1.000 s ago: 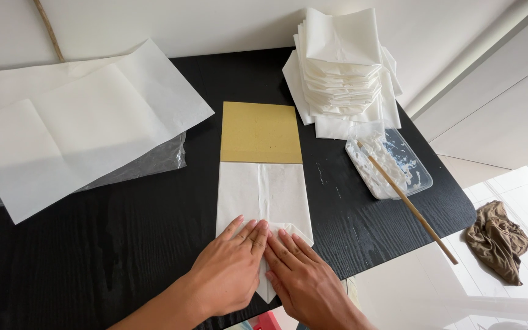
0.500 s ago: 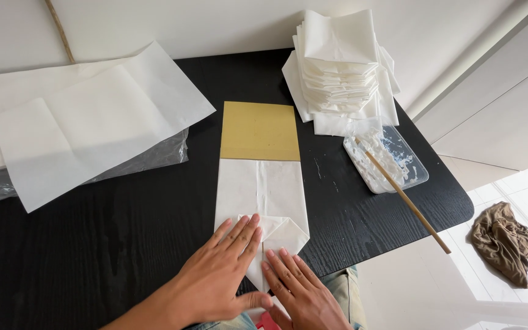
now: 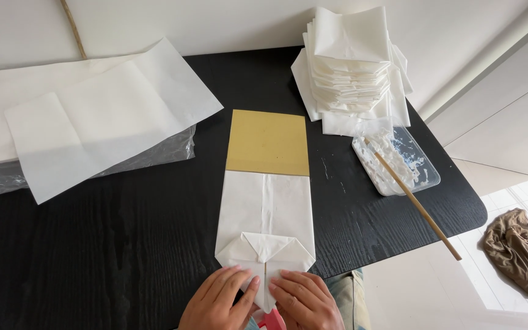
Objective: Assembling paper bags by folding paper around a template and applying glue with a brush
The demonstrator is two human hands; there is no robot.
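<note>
At bottom edge, both hands cut off by the frame: left hand [image 3: 220, 300] and right hand [image 3: 305, 302] show only fingers and backs, wrists out of view. Both lie flat, fingers together and pressed down on the near end of the bag [image 3: 265, 227], not pinching anything. Fingertips of the two hands nearly meet at the bag's centre line. Bag's pointed tip runs down between the hands, end partly hidden. Small red thing [image 3: 270, 320] below the tip, mostly hidden, cannot tell what it is.

Bag: white paper, long flat rectangle, lies lengthwise at the near middle of the table [image 3: 123, 256]. Near end folded into triangular flaps with a vertical crease. Far end slipped over a card [image 3: 267, 142], mustard-yellow, matte, rectangular; its lower part is covered by the bag.

Table: black, woodgrain texture, rounded right corner, left and near sides cut off.

Left: sheets [image 3: 99, 116] of thin white paper, large, faintly creased, lying over clear crinkled plastic [image 3: 154, 156]; stack runs off the left edge.

Far right: stack [image 3: 352, 67] of folded white paper pieces, uneven edges, top cut by frame. Just beside it a tray [image 3: 401, 162], clear plastic, shallow, smeared white inside, contents hard to make out. Stick [image 3: 414, 205], thin, wooden, rests in the tray and juts past the table edge.

Floor at right: rag [image 3: 517, 247], brown, crumpled.
</note>
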